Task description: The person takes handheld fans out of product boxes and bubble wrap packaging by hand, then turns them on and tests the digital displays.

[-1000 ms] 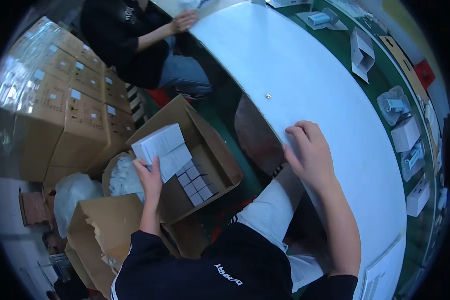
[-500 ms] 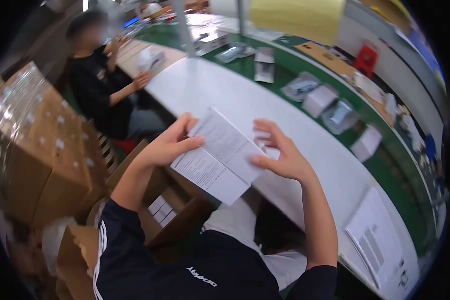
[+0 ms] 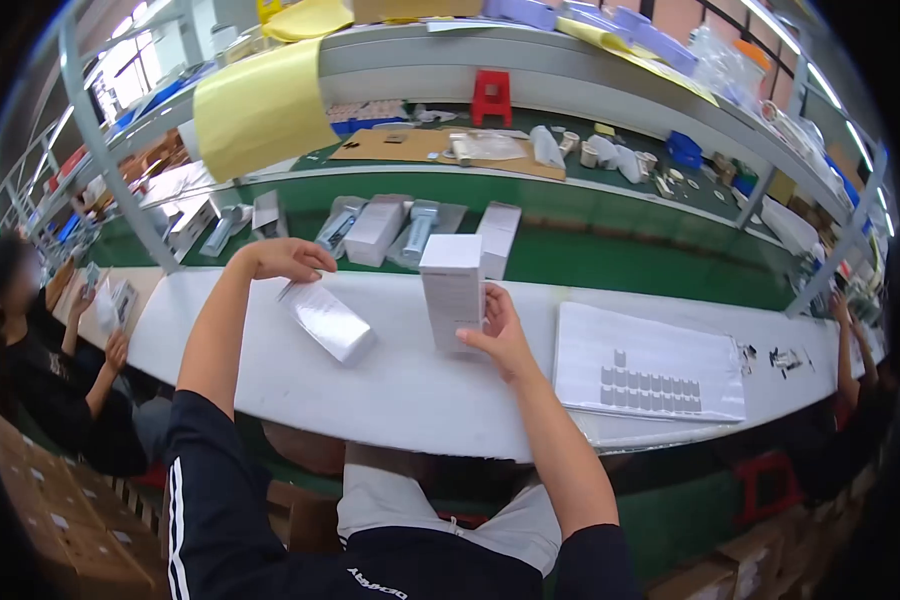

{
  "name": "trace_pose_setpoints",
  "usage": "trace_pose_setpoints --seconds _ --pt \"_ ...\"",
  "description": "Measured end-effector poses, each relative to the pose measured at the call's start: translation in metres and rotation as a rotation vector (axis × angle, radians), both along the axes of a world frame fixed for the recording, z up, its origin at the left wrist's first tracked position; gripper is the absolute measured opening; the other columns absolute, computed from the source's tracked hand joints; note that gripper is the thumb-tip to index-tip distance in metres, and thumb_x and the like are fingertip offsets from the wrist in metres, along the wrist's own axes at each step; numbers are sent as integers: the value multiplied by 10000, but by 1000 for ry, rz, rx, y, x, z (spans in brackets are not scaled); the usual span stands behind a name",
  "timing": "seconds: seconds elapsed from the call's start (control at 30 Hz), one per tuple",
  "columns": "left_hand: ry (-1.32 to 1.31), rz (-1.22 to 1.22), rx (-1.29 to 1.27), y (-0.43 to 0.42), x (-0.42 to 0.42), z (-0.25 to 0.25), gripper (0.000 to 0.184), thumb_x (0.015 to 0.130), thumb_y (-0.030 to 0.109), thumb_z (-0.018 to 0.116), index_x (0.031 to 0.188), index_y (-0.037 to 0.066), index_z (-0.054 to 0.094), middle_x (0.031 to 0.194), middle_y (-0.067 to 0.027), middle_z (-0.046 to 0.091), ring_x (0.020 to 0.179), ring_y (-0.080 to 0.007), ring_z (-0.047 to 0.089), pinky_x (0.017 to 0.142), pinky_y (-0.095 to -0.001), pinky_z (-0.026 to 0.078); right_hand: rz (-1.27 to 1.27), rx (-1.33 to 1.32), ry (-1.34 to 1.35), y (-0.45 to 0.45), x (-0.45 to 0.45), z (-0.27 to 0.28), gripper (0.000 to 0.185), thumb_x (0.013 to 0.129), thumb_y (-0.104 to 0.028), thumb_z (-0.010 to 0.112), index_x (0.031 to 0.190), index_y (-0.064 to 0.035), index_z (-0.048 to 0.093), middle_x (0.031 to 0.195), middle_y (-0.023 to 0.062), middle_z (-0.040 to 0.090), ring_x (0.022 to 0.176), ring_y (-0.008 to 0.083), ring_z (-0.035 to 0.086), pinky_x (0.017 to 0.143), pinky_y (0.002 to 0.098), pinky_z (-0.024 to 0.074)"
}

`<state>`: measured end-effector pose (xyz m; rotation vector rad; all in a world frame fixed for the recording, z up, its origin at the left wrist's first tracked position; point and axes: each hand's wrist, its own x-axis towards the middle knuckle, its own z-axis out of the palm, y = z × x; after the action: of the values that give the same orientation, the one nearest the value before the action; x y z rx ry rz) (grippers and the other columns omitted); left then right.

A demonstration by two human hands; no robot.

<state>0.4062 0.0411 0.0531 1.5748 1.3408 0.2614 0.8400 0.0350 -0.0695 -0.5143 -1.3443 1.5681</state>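
With twelve set straight ahead of the wearer, the grey shelving (image 3: 450, 62) ran right across the back from ten to two, and the white workbench (image 3: 425, 405) swept along in front of it. Over at ten sat a co-worker (image 3: 45, 385) in a dark top, both hands raised at the bench. Between one and two lay the white sheets (image 3: 650, 330), rows of grey shapes printed on the top one, while at eleven the yellow sheet (image 3: 265, 110) hung from the shelf. Then the main event! Dead on twelve, the upright carton (image 3: 450, 285), white and tall, was gripped by the right hand, thumb across its front, fingers round its three-o'clock side. At eleven, the slanted carton (image 3: 330, 325) pointed its near end towards the wearer. The right hand (image 3: 500, 335) was closed on its carton; the left hand (image 3: 282, 260), fingers bent, was over the slanted one's far end, and whether it gripped or merely touched, I couldn't tell.
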Motion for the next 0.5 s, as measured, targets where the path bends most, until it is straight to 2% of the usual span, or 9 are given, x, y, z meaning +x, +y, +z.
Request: trace_pose_setpoints --seconds 0.07,0.13,0.17,0.23,0.27,0.33,0.5 --pt "486 -114 241 16 12 -15 420 897 201 729 1300 106 658 1329 -60 672 1123 -219 652 991 -360 502 10 -16 -74 2 7 -16 877 690 -35 873 1425 -81 396 1366 94 531 1320 218 478 1122 386 385" --pt "631 47 608 -1 71 -6 427 889 190 728 1290 61 660 1282 -86 691 1137 -261 655 998 -370 503 65 5 -102 -1 4 -17 901 684 -50 886 1429 -85 380 1382 87 515 1325 206 473 1127 374 366" --pt "324 149 750 -24 115 14 410 921 186 705 1303 47 648 1291 -122 681 1181 -275 653 1019 -379 498 80 26 -125 0 3 -16 907 683 -55 889 1430 -84 375 1387 86 511 1327 203 471 1127 370 362" --pt "-52 102 735 -37 154 17 367 927 154 700 1279 53 672 1319 -130 670 1211 -270 636 1026 -382 496 88 102 -180 7 3 -20 919 688 -77 896 1433 -82 359 1396 79 499 1333 199 464 1124 355 353" --pt "60 -69 832 -48 173 27 388 924 131 693 1307 82 667 1341 -150 660 1226 -297 631 1027 -391 495 96 96 -173 9 5 -21 917 690 -80 895 1433 -83 359 1397 77 498 1334 199 462 1125 355 352" --pt "99 -139 928 -53 192 24 380 918 123 700 1297 99 679 1357 -175 648 1238 -326 628 1033 -395 491 131 81 -155 10 6 -17 914 694 -87 895 1434 -85 357 1398 73 495 1336 199 457 1126 354 350" --pt "229 -258 925 -49 188 37 356 901 168 725 1251 109 702 1307 -188 671 1141 -372 665 962 -424 537 140 137 -252 16 10 -13 926 683 -87 897 1437 -92 359 1411 65 481 1361 198 428 1135 367 335"
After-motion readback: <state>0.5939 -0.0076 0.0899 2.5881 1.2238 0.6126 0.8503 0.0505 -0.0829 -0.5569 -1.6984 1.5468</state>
